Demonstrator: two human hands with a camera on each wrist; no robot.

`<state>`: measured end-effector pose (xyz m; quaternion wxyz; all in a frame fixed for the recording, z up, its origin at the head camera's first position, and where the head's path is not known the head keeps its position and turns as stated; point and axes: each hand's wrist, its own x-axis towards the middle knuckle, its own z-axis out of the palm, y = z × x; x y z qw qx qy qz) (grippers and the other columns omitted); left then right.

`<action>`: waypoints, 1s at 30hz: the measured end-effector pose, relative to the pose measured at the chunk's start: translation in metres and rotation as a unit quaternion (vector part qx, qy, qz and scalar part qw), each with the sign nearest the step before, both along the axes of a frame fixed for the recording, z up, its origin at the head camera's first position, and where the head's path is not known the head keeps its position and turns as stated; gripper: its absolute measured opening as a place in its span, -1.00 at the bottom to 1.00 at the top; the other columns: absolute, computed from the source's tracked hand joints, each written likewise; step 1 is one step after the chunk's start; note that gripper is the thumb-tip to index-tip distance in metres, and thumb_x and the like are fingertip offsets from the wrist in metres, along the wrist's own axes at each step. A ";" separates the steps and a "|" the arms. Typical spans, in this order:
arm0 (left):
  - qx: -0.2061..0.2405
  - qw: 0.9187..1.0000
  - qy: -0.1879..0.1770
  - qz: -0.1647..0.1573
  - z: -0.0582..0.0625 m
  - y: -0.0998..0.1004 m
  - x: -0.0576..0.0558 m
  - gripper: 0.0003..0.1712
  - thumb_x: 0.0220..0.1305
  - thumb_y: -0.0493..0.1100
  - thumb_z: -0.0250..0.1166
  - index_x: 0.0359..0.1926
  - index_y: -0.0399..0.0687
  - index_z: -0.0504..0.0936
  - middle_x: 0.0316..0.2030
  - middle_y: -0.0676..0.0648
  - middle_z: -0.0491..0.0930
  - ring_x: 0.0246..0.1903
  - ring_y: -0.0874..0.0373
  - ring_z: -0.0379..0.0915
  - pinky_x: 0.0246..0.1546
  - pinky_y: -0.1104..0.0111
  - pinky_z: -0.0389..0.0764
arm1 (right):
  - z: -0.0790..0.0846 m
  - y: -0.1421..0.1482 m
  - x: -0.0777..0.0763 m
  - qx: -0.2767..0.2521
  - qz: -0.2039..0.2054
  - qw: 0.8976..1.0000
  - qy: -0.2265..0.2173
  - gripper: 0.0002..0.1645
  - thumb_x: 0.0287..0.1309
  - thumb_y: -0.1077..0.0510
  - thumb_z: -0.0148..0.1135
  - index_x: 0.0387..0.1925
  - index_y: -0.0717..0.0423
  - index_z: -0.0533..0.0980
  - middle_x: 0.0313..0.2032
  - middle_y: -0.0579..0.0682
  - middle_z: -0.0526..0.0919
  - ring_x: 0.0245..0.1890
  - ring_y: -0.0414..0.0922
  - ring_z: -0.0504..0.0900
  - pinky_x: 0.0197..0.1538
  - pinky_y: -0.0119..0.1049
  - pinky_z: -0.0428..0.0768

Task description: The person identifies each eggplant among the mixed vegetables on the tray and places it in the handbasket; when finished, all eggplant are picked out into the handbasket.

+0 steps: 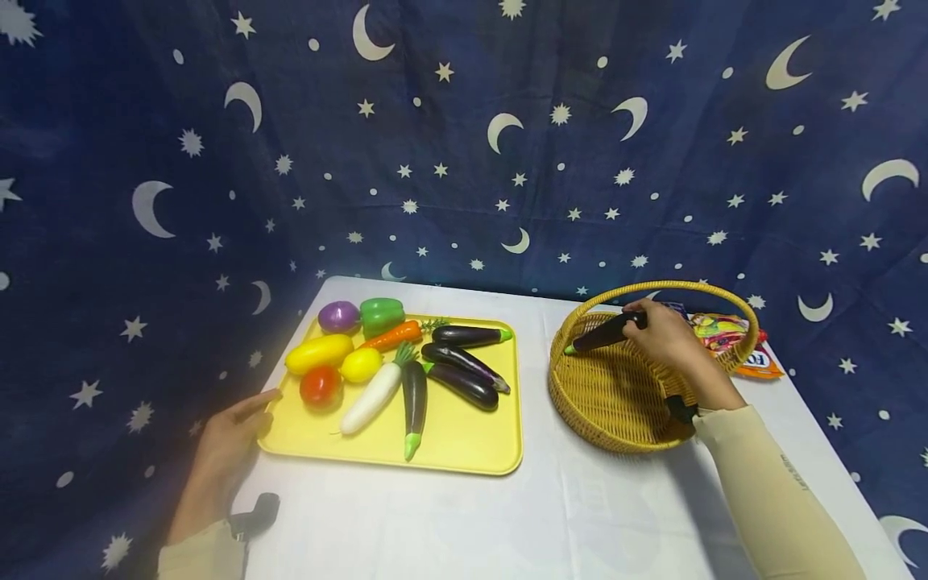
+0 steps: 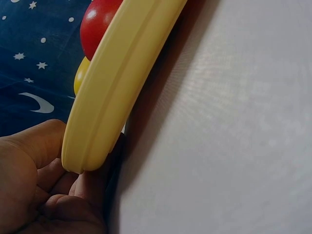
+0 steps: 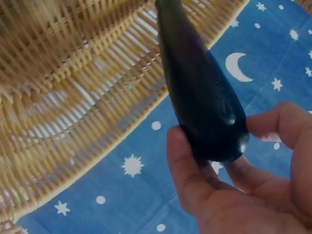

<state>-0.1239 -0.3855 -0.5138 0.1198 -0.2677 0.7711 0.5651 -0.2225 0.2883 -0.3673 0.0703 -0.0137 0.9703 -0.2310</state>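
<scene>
My right hand (image 1: 670,337) pinches the thick end of a dark eggplant (image 1: 600,335) over the wicker basket (image 1: 605,437), under its arched handle. In the right wrist view thumb and fingers close round that eggplant's (image 3: 202,97) rounded end, its narrow end pointing away. My left hand (image 1: 230,435) grips the left edge of the yellow tray (image 1: 464,439); in the left wrist view the thumb is on one side of the rim (image 2: 102,97) and fingers on the other. On the tray lie several eggplants (image 1: 415,399), a white radish (image 1: 371,399) and a carrot (image 1: 391,335).
Also on the tray are a tomato (image 1: 321,387), a lemon (image 1: 362,365), a long yellow fruit (image 1: 319,354), a green pepper (image 1: 382,315) and a purple oval (image 1: 338,316). Colourful packages (image 1: 754,362) lie behind the basket. A starry curtain (image 1: 464,145) hangs behind the white table (image 1: 406,524).
</scene>
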 end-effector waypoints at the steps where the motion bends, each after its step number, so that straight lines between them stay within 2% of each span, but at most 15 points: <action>1: -0.003 1.000 0.002 -0.003 0.001 0.001 0.001 -0.35 0.54 -0.05 0.14 0.59 0.38 0.37 0.71 0.02 0.07 0.70 -0.20 -0.04 0.64 -0.26 0.15 | 0.000 0.002 -0.001 0.003 0.005 1.000 -0.003 -0.37 0.53 0.05 0.05 0.48 0.27 0.35 -0.18 0.28 0.59 -0.55 -0.09 0.41 -0.44 -0.23 0.40; 3: -0.002 1.000 0.005 -0.004 0.004 0.003 0.003 -0.35 0.56 -0.04 0.12 0.60 0.34 0.35 0.71 0.00 0.08 0.70 -0.20 -0.05 0.64 -0.25 0.15 | -0.001 0.006 -0.004 0.011 0.018 1.000 0.001 -0.39 0.54 0.07 0.05 0.47 0.29 0.37 -0.02 0.40 0.61 -0.46 -0.02 0.48 -0.37 -0.19 0.44; 6: -0.007 1.000 0.002 -0.009 0.007 0.003 0.005 -0.36 0.60 0.02 0.10 0.62 0.37 0.31 0.72 0.00 0.06 0.71 -0.22 -0.10 0.64 -0.29 0.10 | -0.001 0.011 -0.008 0.033 0.044 0.998 0.009 -0.43 0.58 0.13 0.02 0.44 0.35 0.39 0.24 0.53 0.52 -0.08 0.29 0.61 -0.10 0.11 0.62; 8: 0.000 1.000 -0.003 -0.007 0.005 0.002 0.004 -0.37 0.60 0.04 0.11 0.61 0.42 0.31 0.72 0.03 0.03 0.72 -0.21 -0.13 0.63 -0.31 0.07 | -0.003 0.017 -0.011 0.048 0.059 0.997 0.017 -0.48 0.58 0.20 0.00 0.41 0.40 0.42 0.29 0.56 0.48 0.19 0.45 0.53 0.16 0.33 0.58; 10: -0.005 1.000 -0.009 -0.006 0.003 0.001 0.002 -0.37 0.59 0.04 0.12 0.60 0.48 0.32 0.73 0.04 0.02 0.72 -0.22 -0.14 0.63 -0.34 0.05 | -0.006 0.022 -0.013 0.063 0.070 0.995 0.023 -0.52 0.57 0.26 0.00 0.36 0.43 0.45 0.31 0.57 0.48 0.36 0.52 0.40 0.36 0.46 0.44; 13: -0.005 1.000 -0.012 -0.004 0.002 0.001 0.000 -0.36 0.56 -0.01 0.12 0.58 0.49 0.35 0.73 0.05 0.02 0.72 -0.22 -0.15 0.63 -0.35 0.03 | -0.015 0.029 -0.014 0.077 0.098 0.992 0.037 -0.59 0.43 0.37 0.11 0.24 0.44 0.53 0.19 0.52 0.60 0.27 0.50 0.52 0.35 0.45 0.48; 16: -0.002 1.000 -0.010 -0.003 0.001 0.001 0.000 -0.36 0.55 -0.03 0.12 0.58 0.46 0.36 0.73 0.03 0.02 0.72 -0.22 -0.13 0.64 -0.34 0.04 | -0.025 0.033 -0.013 0.087 0.126 0.987 0.048 -0.63 0.25 0.45 0.22 0.10 0.41 0.57 0.01 0.45 0.69 0.06 0.40 0.66 0.20 0.37 0.61; 19: 0.004 1.000 -0.008 -0.001 0.001 0.001 0.001 -0.36 0.56 -0.03 0.12 0.58 0.47 0.37 0.73 0.04 0.01 0.72 -0.21 -0.15 0.64 -0.34 0.02 | -0.032 0.031 -0.012 0.105 0.136 0.984 0.056 -0.64 0.17 0.47 0.27 0.03 0.36 0.57 -0.10 0.37 0.67 -0.11 0.26 0.66 0.05 0.29 0.65; 22: 0.011 1.000 0.000 -0.001 0.003 0.001 0.002 -0.37 0.57 -0.02 0.13 0.58 0.45 0.36 0.73 0.05 0.00 0.73 -0.19 -0.19 0.66 -0.31 0.00 | -0.038 0.027 -0.013 0.124 0.135 0.981 0.058 -0.65 0.20 0.48 0.26 0.04 0.32 0.54 -0.08 0.36 0.63 -0.08 0.25 0.65 0.06 0.30 0.65; 25: 0.014 1.000 0.003 -0.001 0.003 0.001 0.003 -0.36 0.57 -0.03 0.14 0.59 0.40 0.36 0.73 0.04 0.00 0.73 -0.19 -0.21 0.67 -0.29 -0.03 | -0.044 0.021 -0.014 0.149 0.142 0.977 0.049 -0.64 0.30 0.48 0.18 0.11 0.33 0.46 -0.01 0.43 0.62 0.05 0.38 0.65 0.16 0.36 0.64; 27: 0.006 1.000 0.002 -0.001 0.002 0.000 0.002 -0.36 0.56 -0.04 0.14 0.59 0.38 0.37 0.72 0.03 0.04 0.73 -0.19 -0.16 0.67 -0.27 0.02 | -0.048 0.019 -0.015 0.157 0.147 0.976 0.040 -0.63 0.35 0.50 0.11 0.15 0.37 0.41 0.04 0.50 0.60 0.14 0.45 0.62 0.22 0.40 0.61; 30: -0.015 1.000 -0.004 -0.003 0.001 0.000 0.000 -0.34 0.53 -0.06 0.14 0.59 0.37 0.38 0.71 -0.01 0.09 0.71 -0.22 -0.08 0.65 -0.28 0.09 | -0.053 0.018 -0.015 0.168 0.155 0.973 0.040 -0.60 0.36 0.52 0.08 0.20 0.41 0.39 0.07 0.56 0.59 0.17 0.50 0.60 0.25 0.41 0.60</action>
